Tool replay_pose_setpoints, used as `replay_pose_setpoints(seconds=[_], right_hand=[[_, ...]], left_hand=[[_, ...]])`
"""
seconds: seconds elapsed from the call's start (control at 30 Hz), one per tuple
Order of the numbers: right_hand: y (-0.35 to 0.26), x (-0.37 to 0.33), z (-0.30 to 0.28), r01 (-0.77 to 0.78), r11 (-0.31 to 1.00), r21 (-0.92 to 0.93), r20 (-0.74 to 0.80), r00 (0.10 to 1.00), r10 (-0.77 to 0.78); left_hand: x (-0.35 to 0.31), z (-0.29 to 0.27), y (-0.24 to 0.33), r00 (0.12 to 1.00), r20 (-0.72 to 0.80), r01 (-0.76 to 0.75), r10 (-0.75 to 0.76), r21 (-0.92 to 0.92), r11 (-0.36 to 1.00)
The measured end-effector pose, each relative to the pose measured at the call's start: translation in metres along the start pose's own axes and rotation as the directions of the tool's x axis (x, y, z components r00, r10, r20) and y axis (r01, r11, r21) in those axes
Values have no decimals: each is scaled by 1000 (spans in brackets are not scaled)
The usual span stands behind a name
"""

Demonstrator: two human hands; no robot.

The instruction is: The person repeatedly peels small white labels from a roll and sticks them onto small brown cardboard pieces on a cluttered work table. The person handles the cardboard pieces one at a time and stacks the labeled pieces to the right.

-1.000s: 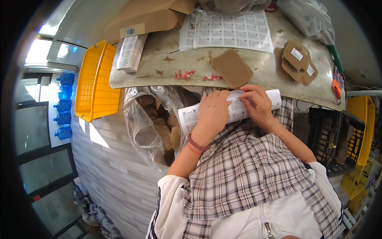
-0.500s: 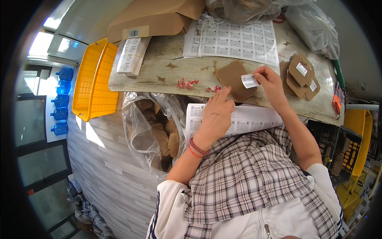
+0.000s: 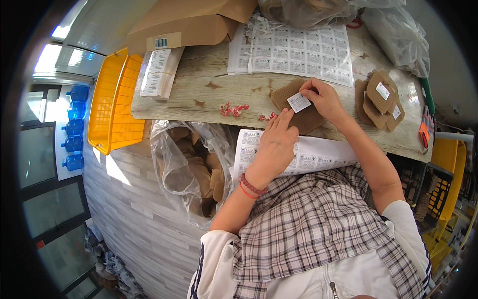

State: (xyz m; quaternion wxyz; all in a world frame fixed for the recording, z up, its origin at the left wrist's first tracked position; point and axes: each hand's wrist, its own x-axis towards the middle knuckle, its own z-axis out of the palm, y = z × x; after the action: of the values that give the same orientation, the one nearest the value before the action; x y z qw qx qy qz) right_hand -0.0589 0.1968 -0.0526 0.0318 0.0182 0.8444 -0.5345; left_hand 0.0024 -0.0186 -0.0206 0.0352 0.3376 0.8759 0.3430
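On the table's front edge lies a brown textured pad (image 3: 283, 92) with rounded corners. My right hand (image 3: 323, 101) pinches the right end of a small white printed label (image 3: 298, 103), which lies over the pad's middle. My left hand (image 3: 277, 144) has its fingers stretched out, their tips at the pad's near-left edge beside the label. Under the left hand and forearm, a curled sheet of printed labels (image 3: 323, 158) rests across my lap. To the right, a small pile of similar brown pads (image 3: 381, 94) carries white labels.
Label sheets (image 3: 311, 52) lie behind the pad. At the back left are a banded stack of paper slips (image 3: 158, 74) and a cardboard box (image 3: 186, 22). A plastic bag of brown pieces (image 3: 191, 169) stands below the table, a yellow basket (image 3: 117, 99) farther left. Orange-handled scissors (image 3: 424, 130) lie far right.
My right hand has moved left with the label, bringing it from the pad's right side over its middle. The left fingertips are now close to the label's edge.
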Motion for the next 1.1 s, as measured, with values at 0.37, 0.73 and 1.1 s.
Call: replay_pose_setpoints(seconds=[0.37,0.73,1.1], right_hand=[[-2,-3,3,40,993,-109,-67,997,-48],[-9,-15,15,340,818,-464,-154,879,-452],[1,-13,13,290,829,-479,-264,852,-451]], left_hand=[[4,-7,5,998,15,57,-56,-65,996],[6,-3,3,996,90,7,-16,104,995],[4,0,3,995,95,1,-13,119,993]])
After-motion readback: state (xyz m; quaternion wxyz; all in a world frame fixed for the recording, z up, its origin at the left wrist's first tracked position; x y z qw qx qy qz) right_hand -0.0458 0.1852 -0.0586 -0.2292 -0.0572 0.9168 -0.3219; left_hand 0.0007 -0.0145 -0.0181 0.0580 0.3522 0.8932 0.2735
